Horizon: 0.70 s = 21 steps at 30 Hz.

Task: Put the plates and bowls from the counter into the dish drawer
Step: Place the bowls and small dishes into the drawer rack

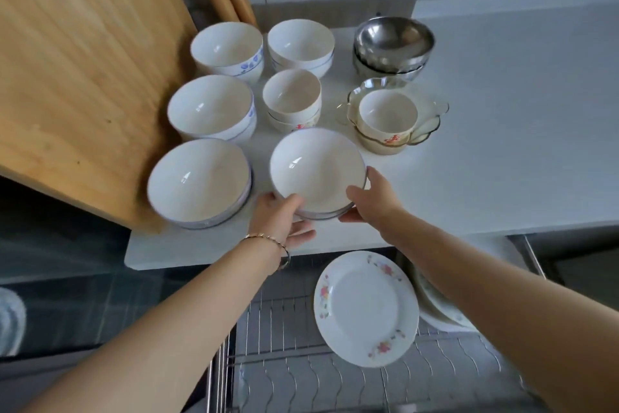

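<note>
- At the far left of the frame, a pale wooden cutting board (83,77) leans over the white counter (502,151). Just beside its lower edge stands a stack of deep white bowls with blue rims (199,183).
- Left of centre, the left hand (283,218) grips the near-left edge of a stack of shallow white bowls with thin blue rims (315,171), thumb over the rim and fingers curled beneath.
- That shallow stack is at the counter's front edge, mid-frame; I cannot tell whether it is lifted or resting.
- Just right of it, the right hand (371,198) clamps the near-right edge the same way, thumb on top and fingers under.
- Done well, the lift should go straight up first and stay level, so the nested bowls do not slide or clip the deep stack on the left. Only then should it come forward and down.
- Lower centre-right, the wire-rack dish drawer (294,345) stands open below the counter, with a white plate with flower sprigs (366,307) leaning in its slots. The bare rack left of that plate looks the likeliest landing spot.
- Upper right, nested steel bowls (393,44) and a scalloped glass dish (432,117) holding a cream cup wait on the counter.
</note>
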Tool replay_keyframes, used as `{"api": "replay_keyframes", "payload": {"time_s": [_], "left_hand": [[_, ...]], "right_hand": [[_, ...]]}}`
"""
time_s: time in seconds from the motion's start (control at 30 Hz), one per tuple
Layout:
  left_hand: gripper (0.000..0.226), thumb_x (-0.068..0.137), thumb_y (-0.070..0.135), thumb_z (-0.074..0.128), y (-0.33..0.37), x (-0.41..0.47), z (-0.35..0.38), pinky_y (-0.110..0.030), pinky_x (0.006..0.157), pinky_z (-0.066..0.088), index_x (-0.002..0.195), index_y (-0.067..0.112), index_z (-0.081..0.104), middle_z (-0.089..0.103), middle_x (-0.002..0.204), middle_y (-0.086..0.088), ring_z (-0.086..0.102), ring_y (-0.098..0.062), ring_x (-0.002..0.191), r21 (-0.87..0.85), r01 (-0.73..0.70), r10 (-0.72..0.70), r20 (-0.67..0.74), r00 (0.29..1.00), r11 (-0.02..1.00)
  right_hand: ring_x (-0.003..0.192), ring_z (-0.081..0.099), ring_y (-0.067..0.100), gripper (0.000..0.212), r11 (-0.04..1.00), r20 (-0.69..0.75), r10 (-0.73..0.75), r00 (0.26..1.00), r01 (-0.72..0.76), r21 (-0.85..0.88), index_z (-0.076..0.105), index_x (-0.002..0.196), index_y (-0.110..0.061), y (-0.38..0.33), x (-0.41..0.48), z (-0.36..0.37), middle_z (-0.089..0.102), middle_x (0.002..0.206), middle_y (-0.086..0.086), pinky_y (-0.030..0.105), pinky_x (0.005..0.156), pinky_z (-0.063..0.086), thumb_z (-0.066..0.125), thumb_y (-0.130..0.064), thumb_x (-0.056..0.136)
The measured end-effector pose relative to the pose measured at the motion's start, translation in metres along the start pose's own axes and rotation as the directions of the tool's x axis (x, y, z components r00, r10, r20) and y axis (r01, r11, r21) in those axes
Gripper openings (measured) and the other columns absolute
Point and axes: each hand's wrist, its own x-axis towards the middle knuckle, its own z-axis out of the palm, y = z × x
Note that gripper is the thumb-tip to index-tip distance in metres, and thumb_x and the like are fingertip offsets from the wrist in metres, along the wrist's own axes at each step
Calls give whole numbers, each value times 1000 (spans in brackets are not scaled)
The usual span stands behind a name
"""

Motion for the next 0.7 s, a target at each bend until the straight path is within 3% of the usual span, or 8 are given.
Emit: {"api": "replay_keyframes", "payload": {"time_s": [0.1, 0.23, 0.3, 0.4, 0.47, 0.57, 0.63, 0.7], "left_hand": [[37, 89, 15, 51, -11, -30, 10, -42, 67, 59, 123, 26, 39, 59, 104, -10, 66, -33, 75, 138, -47, 33, 98, 995, 989], [50, 89, 8, 49, -39, -75, 46, -45, 65, 60, 120, 44, 32, 59, 91, 6, 65, -32, 62, 372, -124, 36, 235, 971, 920], [58, 88, 1, 47, -68, -94, 66, -41, 63, 61, 118, 48, 31, 55, 95, 12, 64, -24, 63, 437, -141, 14, 282, 959, 888], [66, 88, -3, 43, -119, -114, 99, -39, 67, 62, 120, 52, 24, 47, 102, 20, 61, -16, 69, 501, -120, -79, 359, 930, 857], [68, 89, -2, 41, -152, -120, 119, -39, 66, 61, 123, 53, 19, 46, 104, 18, 62, -17, 73, 568, -93, -159, 379, 912, 818], [68, 89, 0, 41, -197, -117, 144, -41, 67, 61, 127, 53, 22, 47, 110, 8, 61, -18, 80, 669, -54, -271, 372, 888, 742], [65, 88, 2, 41, -222, -110, 161, -45, 71, 60, 119, 57, 25, 49, 103, 11, 59, -17, 80, 729, -39, -347, 372, 861, 683], [65, 87, 3, 41, -246, -97, 181, -42, 69, 60, 129, 50, 24, 51, 100, 8, 59, -18, 76, 785, -21, -409, 345, 845, 619]], "right_hand": [[82, 68, 32, 48, 1000, -16, 0, 1000, 0, 15, 39, 135, -18, 31, -31, -33, 58, 107, 11, 45, 77, 60, 43, -6, 89], [68, 69, 28, 41, 995, 20, -22, 1000, 24, -98, 47, 119, -22, 81, -79, -93, 64, 76, 5, 48, 78, 58, 39, 0, 85], [77, 71, 31, 44, 978, 32, 9, 999, -2, -208, 44, 119, -30, 111, -98, -124, 66, 79, 7, 48, 80, 57, 39, -3, 85], [81, 68, 26, 53, 945, 26, 88, 996, -75, -318, 38, 132, -29, 159, -121, -163, 66, 91, 9, 42, 77, 58, 40, -6, 85], [77, 66, 17, 52, 933, 17, 152, 988, -138, -332, 37, 134, -26, 192, -133, -182, 66, 93, 3, 33, 71, 59, 41, -8, 86], [94, 64, 21, 43, 916, -26, 219, 975, -214, -340, 38, 135, -22, 238, -136, -208, 65, 112, 3, 35, 81, 55, 43, -16, 93], [89, 60, 23, 42, 858, -6, 264, 965, -238, -455, 36, 138, -20, 266, -127, -223, 63, 103, 3, 28, 73, 48, 40, -20, 96], [94, 61, 27, 41, 796, 13, 324, 946, -265, -544, 36, 138, -17, 293, -114, -234, 65, 106, 9, 31, 75, 46, 38, -20, 97]]}}
